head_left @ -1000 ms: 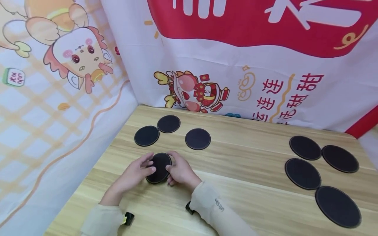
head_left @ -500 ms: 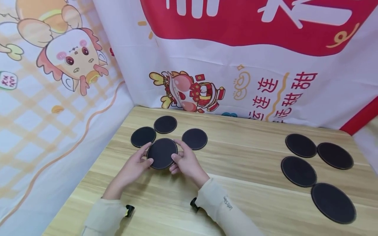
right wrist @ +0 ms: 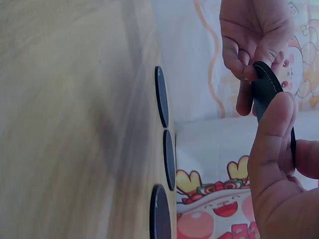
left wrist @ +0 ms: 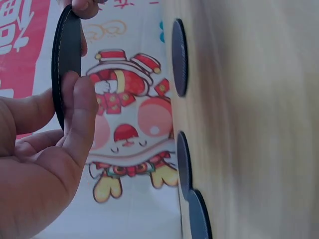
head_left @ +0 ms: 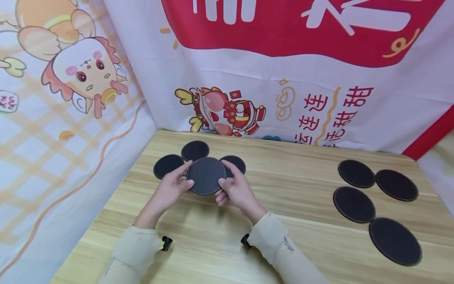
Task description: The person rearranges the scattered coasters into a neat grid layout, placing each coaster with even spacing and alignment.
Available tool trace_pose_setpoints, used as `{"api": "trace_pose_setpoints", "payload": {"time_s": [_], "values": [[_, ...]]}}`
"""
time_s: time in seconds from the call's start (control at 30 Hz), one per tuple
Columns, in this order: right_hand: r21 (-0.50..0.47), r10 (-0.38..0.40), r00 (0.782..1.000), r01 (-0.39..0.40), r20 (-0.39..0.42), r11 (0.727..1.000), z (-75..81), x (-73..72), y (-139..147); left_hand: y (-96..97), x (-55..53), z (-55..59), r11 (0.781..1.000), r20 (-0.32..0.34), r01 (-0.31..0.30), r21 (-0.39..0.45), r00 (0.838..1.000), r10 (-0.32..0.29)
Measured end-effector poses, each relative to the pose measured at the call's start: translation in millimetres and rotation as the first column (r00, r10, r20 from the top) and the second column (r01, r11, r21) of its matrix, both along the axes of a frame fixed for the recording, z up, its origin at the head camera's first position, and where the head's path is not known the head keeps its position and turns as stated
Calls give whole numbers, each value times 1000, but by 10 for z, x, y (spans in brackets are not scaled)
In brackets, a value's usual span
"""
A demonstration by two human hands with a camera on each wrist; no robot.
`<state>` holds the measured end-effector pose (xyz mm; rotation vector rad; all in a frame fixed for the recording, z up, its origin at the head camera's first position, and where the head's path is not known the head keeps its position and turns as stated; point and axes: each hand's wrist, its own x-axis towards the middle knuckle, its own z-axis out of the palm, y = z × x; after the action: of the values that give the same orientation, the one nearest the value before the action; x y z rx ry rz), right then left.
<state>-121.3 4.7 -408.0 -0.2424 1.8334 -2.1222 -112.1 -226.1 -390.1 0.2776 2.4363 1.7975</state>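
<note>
A round black coaster (head_left: 206, 176) with a stitched edge is held between both hands above the table. My left hand (head_left: 172, 188) pinches its left edge between thumb and fingers, and my right hand (head_left: 241, 191) pinches the right edge the same way. In the left wrist view the coaster (left wrist: 67, 59) appears nearly edge-on, well off the wood. The right wrist view shows the coaster (right wrist: 265, 89) tilted, with fingers on both sides of it. Behind it lie a left coaster (head_left: 168, 166), a back coaster (head_left: 195, 151) and a partly covered coaster (head_left: 235, 163).
Several more black coasters lie flat at the right of the wooden table (head_left: 283, 189), among them a front one (head_left: 395, 241) and a back one (head_left: 356, 173). A printed white and red cloth (head_left: 276, 67) hangs behind, and a checked cartoon cloth (head_left: 71, 165) covers the left side.
Both hands have lifted the coaster up off the table and brought it slightly right, so its face shows rounder. It now overlaps one coaster behind. The view has shifted a little.
</note>
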Motion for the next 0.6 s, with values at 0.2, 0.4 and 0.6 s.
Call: {"api": "trace_pose_setpoints", "payload": {"time_s": [0.2, 0.4, 0.6], "values": [[-9, -22, 1000, 22, -17, 1000, 84, -29, 273, 264, -111, 97, 998, 14, -1, 64, 1000, 0], [-41, -38, 999, 37, -14, 998, 140, -55, 559, 535, -236, 179, 993, 4, 48, 107, 999, -49], [-41, -99, 995, 98, -22, 994, 184, -97, 809, 801, -385, 199, 988, -12, 91, 125, 996, -90]]}}
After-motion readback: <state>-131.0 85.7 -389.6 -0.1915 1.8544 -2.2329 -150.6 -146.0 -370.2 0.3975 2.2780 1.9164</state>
